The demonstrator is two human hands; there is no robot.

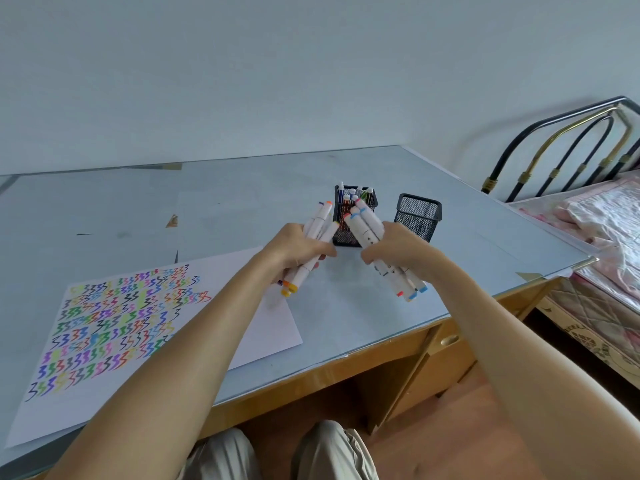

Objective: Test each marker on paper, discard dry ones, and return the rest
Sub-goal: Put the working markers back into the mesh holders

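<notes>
My left hand (298,247) grips a bundle of white markers (320,220) with orange and yellow end caps, held just above the desk. My right hand (398,247) grips a second bundle of white markers (365,225) with blue and red end caps. Both bundles tilt toward each other in front of a black mesh holder (356,202) that has several markers standing in it. A second black mesh holder (419,213) stands to its right and looks empty. The white test paper (263,327) lies at the left, covered with coloured zigzag strokes.
The glass-topped wooden desk (346,306) runs back to a pale wall. Its front edge and a drawer with a brass handle (449,339) are below my right arm. A metal bed frame (561,150) and a mattress stand at the right. My knees show under the desk.
</notes>
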